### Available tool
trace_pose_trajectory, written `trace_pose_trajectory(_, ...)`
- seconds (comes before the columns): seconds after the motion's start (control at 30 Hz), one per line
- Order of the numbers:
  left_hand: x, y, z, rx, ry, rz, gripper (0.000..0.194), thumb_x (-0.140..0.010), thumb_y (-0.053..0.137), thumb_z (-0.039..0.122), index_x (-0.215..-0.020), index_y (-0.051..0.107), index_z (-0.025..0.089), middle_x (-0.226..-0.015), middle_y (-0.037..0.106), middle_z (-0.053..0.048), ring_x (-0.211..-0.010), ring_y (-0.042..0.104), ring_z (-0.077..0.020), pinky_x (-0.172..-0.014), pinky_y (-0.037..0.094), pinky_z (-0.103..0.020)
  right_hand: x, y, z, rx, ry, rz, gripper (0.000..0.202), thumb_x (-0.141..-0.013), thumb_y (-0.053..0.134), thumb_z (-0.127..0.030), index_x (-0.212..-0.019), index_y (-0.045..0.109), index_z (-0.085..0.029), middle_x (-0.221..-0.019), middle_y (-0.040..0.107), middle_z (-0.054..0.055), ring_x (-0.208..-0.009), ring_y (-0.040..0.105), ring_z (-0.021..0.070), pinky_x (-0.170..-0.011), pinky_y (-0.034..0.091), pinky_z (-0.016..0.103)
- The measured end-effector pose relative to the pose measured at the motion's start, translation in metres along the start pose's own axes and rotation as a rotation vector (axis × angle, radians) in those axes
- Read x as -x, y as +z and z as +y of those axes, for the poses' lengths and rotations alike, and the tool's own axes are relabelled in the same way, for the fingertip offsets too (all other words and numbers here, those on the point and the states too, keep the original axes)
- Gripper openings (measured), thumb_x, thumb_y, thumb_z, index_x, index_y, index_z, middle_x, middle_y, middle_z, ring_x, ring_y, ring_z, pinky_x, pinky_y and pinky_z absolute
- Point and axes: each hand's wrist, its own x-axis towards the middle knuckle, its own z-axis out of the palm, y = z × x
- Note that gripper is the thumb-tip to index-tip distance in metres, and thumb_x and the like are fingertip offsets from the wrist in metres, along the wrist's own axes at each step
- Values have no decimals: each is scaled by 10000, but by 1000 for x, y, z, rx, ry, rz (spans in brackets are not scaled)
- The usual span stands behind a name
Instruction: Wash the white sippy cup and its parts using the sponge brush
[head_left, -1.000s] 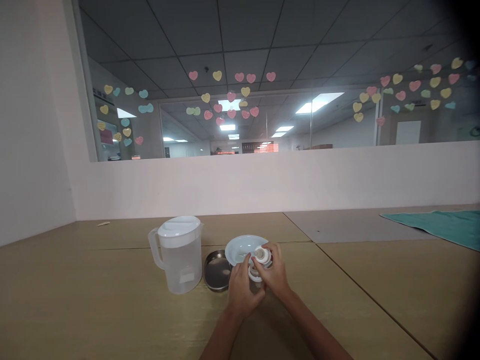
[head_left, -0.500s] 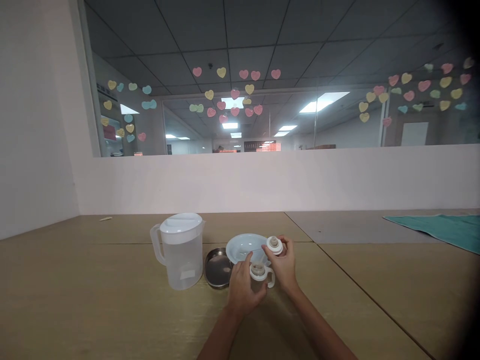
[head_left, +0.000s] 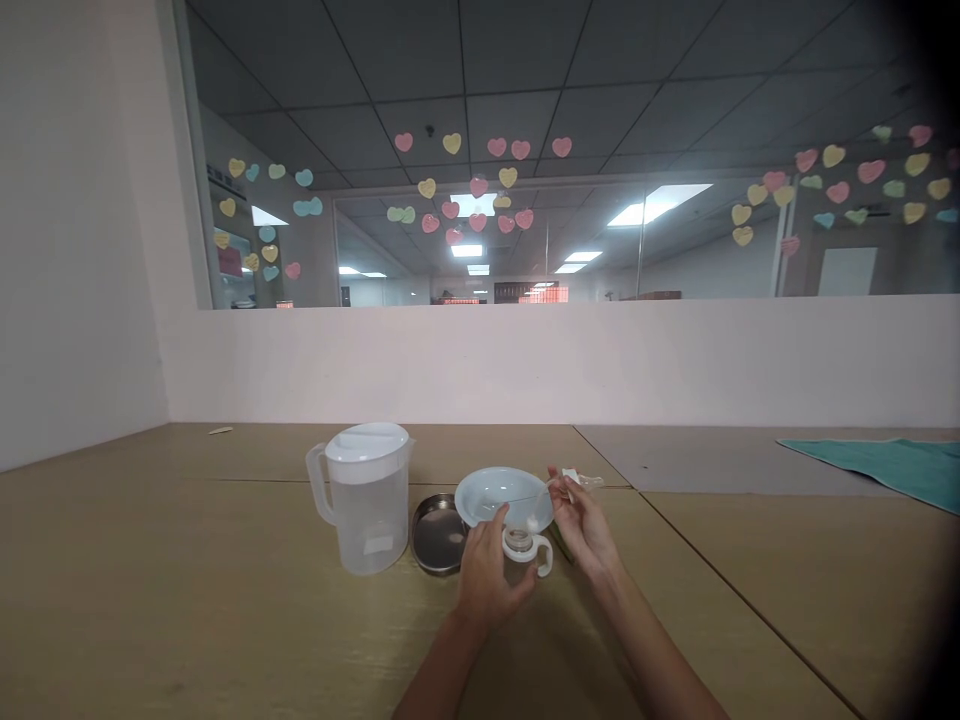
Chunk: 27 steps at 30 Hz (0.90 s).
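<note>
My left hand [head_left: 486,572] is wrapped round a small clear bottle [head_left: 521,548] with a white collar and a white side handle; its mouth is uncovered. Just right of it, my right hand [head_left: 585,525] grips a white cap [head_left: 571,478] tilted on its side, with a pale spout pointing right and a thin straw reaching left over the bowl. Behind both hands sits a pale blue bowl [head_left: 491,488]. A round dark metal dish [head_left: 437,535] is left of my left hand, partly under the bowl's edge.
A clear lidded pitcher [head_left: 370,510] stands left of the dish. A teal cloth [head_left: 892,470] lies at the far right of the table [head_left: 225,600]. A small flat piece [head_left: 220,430] lies at the back left, before a low wall.
My right hand has moved slightly right and turned the cap onto its side, away from the bottle. My left hand keeps its hold, and the view has shifted a little.
</note>
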Motion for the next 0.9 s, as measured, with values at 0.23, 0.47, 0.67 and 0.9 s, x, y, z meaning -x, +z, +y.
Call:
trace_pose_trajectory(0.23,0,1,-2,-8,16,11,720,-732,580,397,-1348,323,129,-1110,580,-137,-1015,537,-269,-900,423,-418,-7,-12,-6,-142,33,36,249,-649,694,-33,-809,559,-168,-827,625,1,-850,642,109,-798,576,192)
trace_pose_trajectory(0.47,-1,-1,0,-25,24,19,693,-749,571,407,-1341,332,135,-1108,583,-132,-1012,542,-261,-890,432,-405,-13,-20,-4,-150,-2,82,261,-621,704,-21,-770,553,-173,-765,616,-27,-768,646,93,-771,585,193)
trace_pose_trajectory(0.67,-2,-1,0,-15,10,-14,683,-762,553,425,-1341,331,138,-1128,570,-140,-1033,531,-278,-902,417,-431,-16,-26,0,-127,-15,96,266,-604,731,-33,-756,557,-165,-752,603,-29,-768,644,96,-793,581,196)
trace_pose_trajectory(0.9,-1,0,-1,-15,18,-9,685,-750,573,387,-1337,331,131,-1142,567,-139,-1039,523,-273,-906,416,-428,-19,-27,-12,-154,-67,111,236,-664,665,-2,-760,545,-181,-756,599,-36,-749,638,89,-752,600,213)
